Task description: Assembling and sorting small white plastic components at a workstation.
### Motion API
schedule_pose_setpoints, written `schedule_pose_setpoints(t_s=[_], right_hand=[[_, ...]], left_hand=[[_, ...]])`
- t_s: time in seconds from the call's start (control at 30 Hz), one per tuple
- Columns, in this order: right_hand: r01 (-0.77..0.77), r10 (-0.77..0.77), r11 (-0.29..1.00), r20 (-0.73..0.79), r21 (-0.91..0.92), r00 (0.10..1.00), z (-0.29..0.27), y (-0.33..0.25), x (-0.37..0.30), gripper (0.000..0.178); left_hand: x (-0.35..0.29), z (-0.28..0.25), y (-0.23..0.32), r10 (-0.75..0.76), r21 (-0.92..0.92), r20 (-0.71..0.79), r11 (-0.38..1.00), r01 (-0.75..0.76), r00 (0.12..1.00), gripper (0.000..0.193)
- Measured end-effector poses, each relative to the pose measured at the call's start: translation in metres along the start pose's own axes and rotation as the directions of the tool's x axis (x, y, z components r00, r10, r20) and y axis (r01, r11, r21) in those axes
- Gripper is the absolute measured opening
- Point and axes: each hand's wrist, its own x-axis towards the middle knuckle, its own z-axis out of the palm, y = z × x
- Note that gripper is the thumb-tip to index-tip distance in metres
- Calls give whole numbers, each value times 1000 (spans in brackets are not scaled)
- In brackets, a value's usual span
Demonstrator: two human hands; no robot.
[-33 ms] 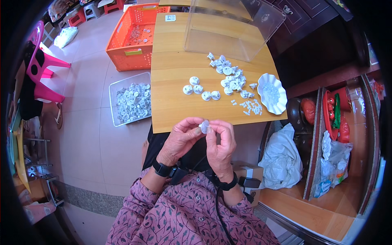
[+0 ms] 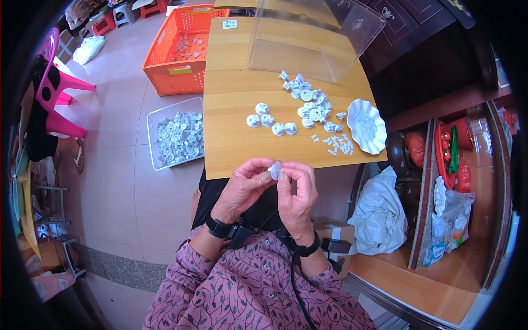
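1. My left hand (image 2: 245, 186) and right hand (image 2: 297, 193) fingertip-pinch one round white plastic piece (image 2: 276, 171) at the wooden table's (image 2: 231, 146) near edge.
2. Five similar pieces (image 2: 267, 120) lie beside an uncountably jumbled heap (image 2: 314, 114).
3. One scalloped white dish (image 2: 376, 144) stands rightward.

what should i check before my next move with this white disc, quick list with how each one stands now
1. Left hand has a grip on the white disc: ok, fingertips are on it.
2. Right hand steadies the same disc: ok, fingers touch its other side.
3. Anything fitted inside the disc: cannot tell, fingers hide part of it.
4. Small white pegs gathered together: not ok, a few lie apart from the rest on the table.
5. Wavy bowl upright: ok, with clear bits inside.
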Motion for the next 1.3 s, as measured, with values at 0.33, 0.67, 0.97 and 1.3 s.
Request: schedule_pose_setpoints(t_s=[0.33,0.67,0.97,1.3], right_hand=[[155,-150,983,58,-96,987,-2,-2,5,10],[196,-183,971,96,-137,978,-4,-5,5,10],[16,-12,999,121,-31,993,-4,-4,1,8],[77,-67,994,124,-73,990,-5,-2,2,5]], left_hand=[[-4,4,6,23,80,-2,997,-23,1000,25],[-5,5,12,117,369,23,922,-117,993,21],[-7,7,11,79,258,-49,964,-64,996,25],[-8,12,14,130,455,-35,885,-100,991,21]])
